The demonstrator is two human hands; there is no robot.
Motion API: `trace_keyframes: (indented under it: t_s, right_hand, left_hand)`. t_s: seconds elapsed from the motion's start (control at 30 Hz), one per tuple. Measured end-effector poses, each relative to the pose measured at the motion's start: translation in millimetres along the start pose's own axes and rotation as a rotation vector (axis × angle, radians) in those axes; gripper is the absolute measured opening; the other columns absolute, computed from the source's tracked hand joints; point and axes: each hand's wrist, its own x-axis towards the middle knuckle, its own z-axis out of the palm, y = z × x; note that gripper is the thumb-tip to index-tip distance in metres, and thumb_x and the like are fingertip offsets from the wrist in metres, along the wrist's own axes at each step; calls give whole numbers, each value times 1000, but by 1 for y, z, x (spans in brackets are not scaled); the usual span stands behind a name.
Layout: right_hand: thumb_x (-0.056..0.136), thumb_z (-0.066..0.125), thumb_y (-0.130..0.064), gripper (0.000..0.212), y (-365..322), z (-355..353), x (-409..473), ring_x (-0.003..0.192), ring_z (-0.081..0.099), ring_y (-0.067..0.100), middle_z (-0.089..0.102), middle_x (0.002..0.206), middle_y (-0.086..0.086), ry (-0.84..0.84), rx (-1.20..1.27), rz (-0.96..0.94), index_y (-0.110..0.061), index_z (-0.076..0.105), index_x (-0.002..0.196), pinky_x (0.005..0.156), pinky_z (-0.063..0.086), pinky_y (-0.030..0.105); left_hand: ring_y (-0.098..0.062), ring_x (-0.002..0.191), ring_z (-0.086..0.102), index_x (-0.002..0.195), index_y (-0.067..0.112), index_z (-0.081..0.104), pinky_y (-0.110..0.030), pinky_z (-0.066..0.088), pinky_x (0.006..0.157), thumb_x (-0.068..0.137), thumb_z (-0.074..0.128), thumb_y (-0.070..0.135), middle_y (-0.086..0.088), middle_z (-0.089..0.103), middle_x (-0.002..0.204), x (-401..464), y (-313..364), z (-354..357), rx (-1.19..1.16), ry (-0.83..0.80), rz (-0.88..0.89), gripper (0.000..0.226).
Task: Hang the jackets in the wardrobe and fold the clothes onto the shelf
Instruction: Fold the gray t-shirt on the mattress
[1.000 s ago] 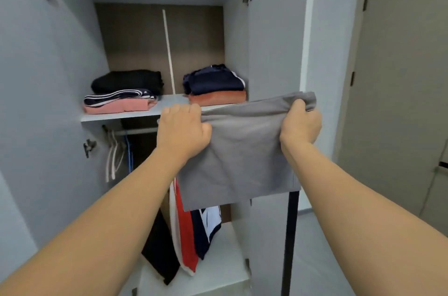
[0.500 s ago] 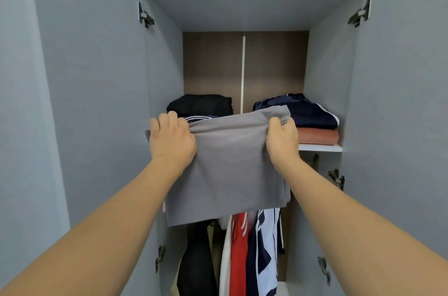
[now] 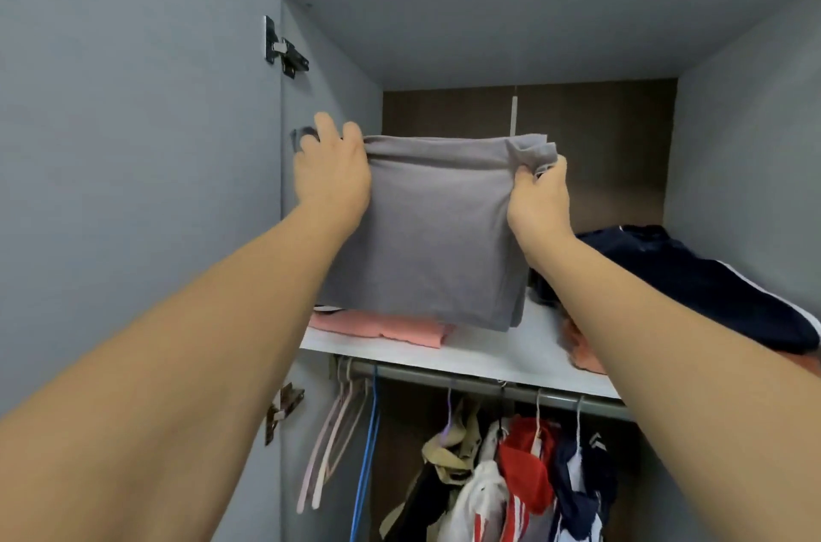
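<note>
Above the white shelf (image 3: pixel 488 348), the folded grey garment (image 3: pixel 437 230) had risen from below shelf level half a second before; its lower edge now overlapped a pink folded item (image 3: pixel 386 328). Left hand (image 3: pixel 331 177) and right hand (image 3: pixel 540 199) each stayed clamped on a top corner. Right: a navy garment (image 3: pixel 711 275) on the shelf. Below, jackets (image 3: pixel 524 475) hung from the rail (image 3: pixel 444 379); empty hangers (image 3: pixel 337 439) at left.
</note>
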Motion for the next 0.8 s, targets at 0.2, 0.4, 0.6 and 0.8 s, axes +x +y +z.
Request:
trace_keyframes:
  t_s: [0.2,0.4,0.6,0.8]
  right_hand:
    - [104,38,-29,28,4,53,57,99,56,23,56,109,0,56,-13,-80,-18,40,129,85,46,41]
    - [103,38,-28,14,12,90,93,104,56,29,53,107,2,62,-117,-102,-19,40,113,91,47,45]
    - [102,39,-18,45,19,118,108,116,52,31,48,138,14,-51,-278,107,-9,31,145,89,45,37]
    - [95,47,-10,48,76,132,103,125,51,37,50,139,21,-149,-551,284,-2,39,141,100,44,39]
  left_hand:
    - [-44,115,46,124,3,42,-42,42,79,93,40,-1,-26,24,148,77,0,42,-35,39,-57,31]
    - [-43,117,46,124,-1,47,-42,43,90,95,41,9,-26,32,141,122,-12,79,26,7,-19,32]
    - [-42,119,45,129,-3,50,-44,45,94,97,39,12,-24,31,144,140,-28,109,113,-56,-29,37]
    - [-36,126,41,135,6,52,-47,47,96,99,37,18,-17,35,141,106,-24,183,119,-307,-13,41]
